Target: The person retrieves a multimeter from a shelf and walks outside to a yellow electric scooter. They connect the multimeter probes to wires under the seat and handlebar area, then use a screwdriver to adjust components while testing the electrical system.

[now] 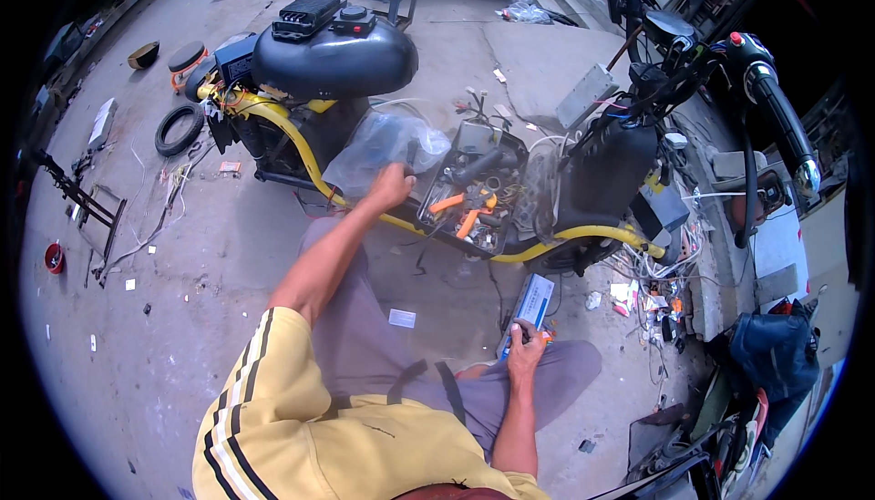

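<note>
My left hand [392, 186] is closed at the near edge of a clear plastic bag [365, 149], which lies on the footboard of a yellow-framed electric scooter [301, 140]. Close to its right is an open black tray [499, 243] full of tools and small parts. Orange-handled pliers [468, 208] lie on top in it. Over my right knee, my right hand [523, 343] is closed, with a small dark piece at the fingertips, too small to name. A blue and white box [534, 299] lies just beyond that hand, partly covered by it.
The scooter's black seat [335, 58] stands at the left with a controller [305, 15] on it; its handlebar grip [782, 117] rises at the right. Wires and scraps [661, 304] litter the ground at right. A loose tyre [180, 130] lies at far left.
</note>
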Available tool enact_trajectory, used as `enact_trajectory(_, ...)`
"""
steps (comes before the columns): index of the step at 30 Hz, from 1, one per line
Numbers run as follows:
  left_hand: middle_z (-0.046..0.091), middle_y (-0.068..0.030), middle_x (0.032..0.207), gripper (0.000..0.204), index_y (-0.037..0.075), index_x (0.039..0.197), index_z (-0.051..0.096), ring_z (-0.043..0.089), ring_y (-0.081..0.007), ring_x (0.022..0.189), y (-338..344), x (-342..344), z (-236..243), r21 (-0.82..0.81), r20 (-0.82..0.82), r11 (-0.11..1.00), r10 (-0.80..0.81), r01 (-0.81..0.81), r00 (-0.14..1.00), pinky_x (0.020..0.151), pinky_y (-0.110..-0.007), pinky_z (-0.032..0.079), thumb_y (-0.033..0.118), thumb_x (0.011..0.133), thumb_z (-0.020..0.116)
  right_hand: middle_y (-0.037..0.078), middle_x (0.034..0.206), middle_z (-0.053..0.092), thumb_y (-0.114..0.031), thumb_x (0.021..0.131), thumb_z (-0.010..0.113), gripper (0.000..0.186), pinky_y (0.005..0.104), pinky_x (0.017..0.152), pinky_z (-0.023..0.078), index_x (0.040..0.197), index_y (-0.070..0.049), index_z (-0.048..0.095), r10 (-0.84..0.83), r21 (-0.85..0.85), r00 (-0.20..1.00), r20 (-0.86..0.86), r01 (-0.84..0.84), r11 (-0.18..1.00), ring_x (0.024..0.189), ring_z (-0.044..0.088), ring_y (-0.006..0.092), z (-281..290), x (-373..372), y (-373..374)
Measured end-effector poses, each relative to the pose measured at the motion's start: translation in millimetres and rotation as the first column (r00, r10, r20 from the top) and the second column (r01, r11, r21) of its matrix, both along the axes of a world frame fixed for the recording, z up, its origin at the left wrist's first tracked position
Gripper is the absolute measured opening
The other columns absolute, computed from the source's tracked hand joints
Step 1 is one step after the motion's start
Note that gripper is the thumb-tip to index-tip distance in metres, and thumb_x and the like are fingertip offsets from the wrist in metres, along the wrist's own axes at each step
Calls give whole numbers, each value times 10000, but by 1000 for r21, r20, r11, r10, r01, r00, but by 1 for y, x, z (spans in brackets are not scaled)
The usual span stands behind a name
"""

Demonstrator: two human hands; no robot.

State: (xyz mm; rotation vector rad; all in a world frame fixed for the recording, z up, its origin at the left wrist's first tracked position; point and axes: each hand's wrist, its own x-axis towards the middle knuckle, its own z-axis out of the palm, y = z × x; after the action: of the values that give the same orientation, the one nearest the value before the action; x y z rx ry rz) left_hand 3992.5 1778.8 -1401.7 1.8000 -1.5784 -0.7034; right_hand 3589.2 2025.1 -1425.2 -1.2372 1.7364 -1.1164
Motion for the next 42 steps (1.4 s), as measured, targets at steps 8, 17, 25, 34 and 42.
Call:
enact_trajectory(8, 674, -205, 1223, 256, 25, 1152, 705, 645, -408, 1163, 27, -5, 12, -41, 148, 999, -2, 8, 989, 1001, -489, 508, 147, 930, 668, 30, 809, 671, -162, 986, 686, 205, 277, 660, 492, 1107, -10, 751, 17, -9, 995, -100, -18, 1000, 729, 596, 102, -9, 5, -9)
enact_trajectory(17, 501, -220, 1515, 645, 58, 1438, 577, 551, -417, 1265, 29, 56, 35, -299, 398, 926, 342, -232, 851, 1027, -513, 495, 204, 842, 777, 97, 942, 735, -138, 985, 691, 211, 326, 752, 547, 1140, -2, 735, 205, -101, 973, -105, -216, 971, 831, 693, 193, 12, 72, -40)
enact_trajectory(25, 726, -194, 1130, 337, 31, 1188, 683, 664, -405, 1098, 6, 76, 14, -212, 229, 919, 378, -333, 897, 936, -495, 530, 213, 905, 709, 183, 1084, 719, -100, 952, 692, 248, 432, 838, 566, 1187, -19, 707, 477, -237, 777, -410, -596, 767, 973, 711, 366, 109, 196, -120)
enact_trajectory(34, 683, -169, 1007, 276, 35, 1052, 713, 681, -386, 959, 7, 98, 8, -429, -76, 785, 461, -447, 884, 864, -467, 538, 267, 902, 722, 307, 1109, 636, -62, 928, 626, 251, 536, 822, 590, 1166, 16, 628, 502, 106, 351, -790, -729, 676, 1001, 700, 482, 41, 299, -258)
enact_trajectory(42, 740, -309, 1013, 755, -58, 1046, 742, 715, -436, 1060, 72, 96, 54, 271, 337, 883, 286, -384, 897, 935, -492, 534, 670, 917, 585, 325, 1189, 607, -90, 909, 659, 324, 529, 891, 588, 1208, 27, 620, 544, 254, 357, -760, -607, 753, 1039, 693, 509, -14, 308, -315)
